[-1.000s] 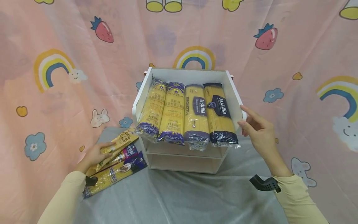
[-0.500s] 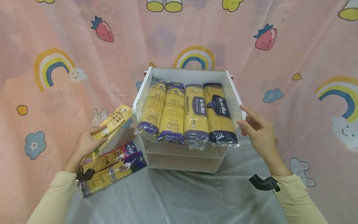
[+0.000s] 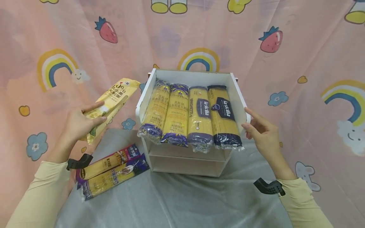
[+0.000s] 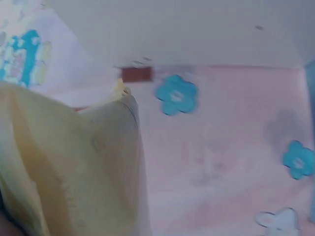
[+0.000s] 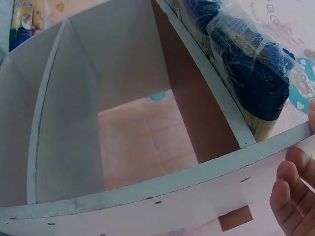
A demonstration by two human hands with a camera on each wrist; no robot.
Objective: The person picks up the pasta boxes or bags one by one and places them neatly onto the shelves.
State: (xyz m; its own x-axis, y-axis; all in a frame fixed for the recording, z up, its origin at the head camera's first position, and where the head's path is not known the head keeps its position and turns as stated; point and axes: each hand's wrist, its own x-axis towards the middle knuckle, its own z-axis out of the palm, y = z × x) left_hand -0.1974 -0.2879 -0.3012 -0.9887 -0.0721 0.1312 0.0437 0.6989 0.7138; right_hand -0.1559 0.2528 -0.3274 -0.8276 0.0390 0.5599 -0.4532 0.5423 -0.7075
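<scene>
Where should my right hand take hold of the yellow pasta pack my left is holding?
Likely the upper end of the yellow pasta pack, pinched across its width from the right: it angles up that way, free, while the left hand grips the lower half.

Left grip (image 3: 80, 123) and right grip (image 3: 265, 133) both pinch, well apart.

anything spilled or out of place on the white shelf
No spill shows; the four yellow plastic-wrapped spaghetti packs jut past the front edge of the white boxy shelf unit, so their ends hang unsupported.
</scene>
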